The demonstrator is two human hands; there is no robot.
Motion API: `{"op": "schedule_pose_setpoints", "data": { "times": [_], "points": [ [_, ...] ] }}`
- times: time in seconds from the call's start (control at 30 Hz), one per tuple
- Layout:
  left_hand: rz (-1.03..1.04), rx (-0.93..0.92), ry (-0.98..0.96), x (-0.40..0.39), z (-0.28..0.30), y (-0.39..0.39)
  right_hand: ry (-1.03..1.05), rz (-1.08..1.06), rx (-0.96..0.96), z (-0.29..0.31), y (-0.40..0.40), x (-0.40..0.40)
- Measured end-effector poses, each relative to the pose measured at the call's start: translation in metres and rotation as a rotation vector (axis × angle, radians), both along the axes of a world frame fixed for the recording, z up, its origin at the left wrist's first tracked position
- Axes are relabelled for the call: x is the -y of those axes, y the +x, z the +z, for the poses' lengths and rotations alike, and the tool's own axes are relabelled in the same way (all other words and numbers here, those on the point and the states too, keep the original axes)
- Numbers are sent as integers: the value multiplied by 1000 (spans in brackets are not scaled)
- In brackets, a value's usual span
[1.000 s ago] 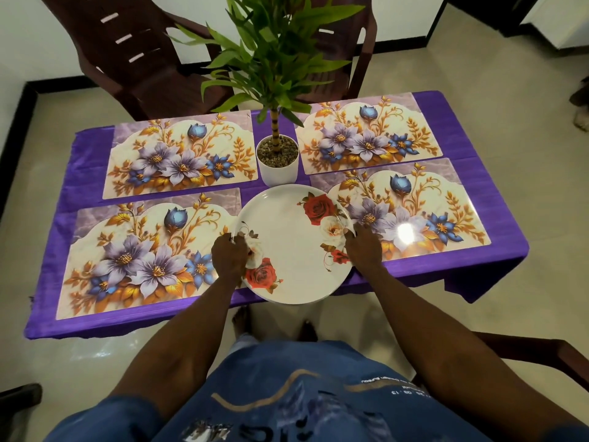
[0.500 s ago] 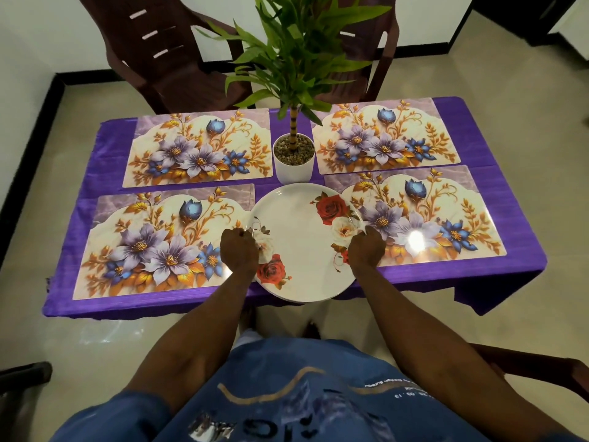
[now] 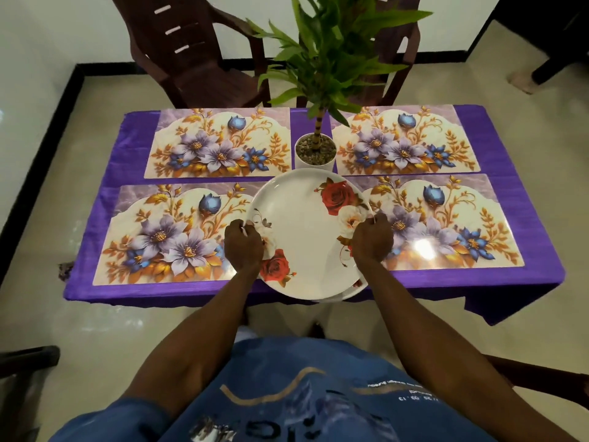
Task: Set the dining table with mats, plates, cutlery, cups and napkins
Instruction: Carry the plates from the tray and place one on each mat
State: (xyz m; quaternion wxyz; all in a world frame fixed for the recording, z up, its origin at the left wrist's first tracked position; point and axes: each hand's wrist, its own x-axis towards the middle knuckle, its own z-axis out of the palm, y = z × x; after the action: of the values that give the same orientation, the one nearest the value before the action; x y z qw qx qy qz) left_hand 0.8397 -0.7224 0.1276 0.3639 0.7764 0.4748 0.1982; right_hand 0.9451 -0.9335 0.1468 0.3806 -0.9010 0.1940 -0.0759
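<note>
Head view: hands [image 3: 243, 247] grip stacked plates [image 3: 299, 231]; pot [image 3: 315, 154] holds pebbles.

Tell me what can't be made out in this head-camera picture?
- How many plates are stacked: only a second rim peeks out beneath the top one.
- Fingertips of the left hand and right hand: curled under the plates.
- Near table edge: partly hidden behind plates and arms.
- Shirt print: too small.
</note>
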Motion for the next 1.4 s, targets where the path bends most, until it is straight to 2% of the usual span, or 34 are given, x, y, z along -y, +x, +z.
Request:
{"op": "schedule_pose_setpoints", "data": {
  "times": [0.13,0.33,0.53,0.67,1.03,1.4],
  "points": [
    [-13,25,-17,-43,1,-16,-3,60,-15,-1,-10,-35],
    [84,42,26,-150,1,-60,33,248,-102,10,-28,-145],
    [133,-78,-11,-237,0,-94,59,390,-250,0,-43,-231],
    [104,-123,-76,-260,-5,-102,80,396,-309,-12,-49,-251],
    [120,-207,-151,-283,-24,-103,34,481,-278,-20,-52,-266],
    [99,-146,-180,-286,-32,-107,18,479,-217,-22,-57,-265]
  ]
}}
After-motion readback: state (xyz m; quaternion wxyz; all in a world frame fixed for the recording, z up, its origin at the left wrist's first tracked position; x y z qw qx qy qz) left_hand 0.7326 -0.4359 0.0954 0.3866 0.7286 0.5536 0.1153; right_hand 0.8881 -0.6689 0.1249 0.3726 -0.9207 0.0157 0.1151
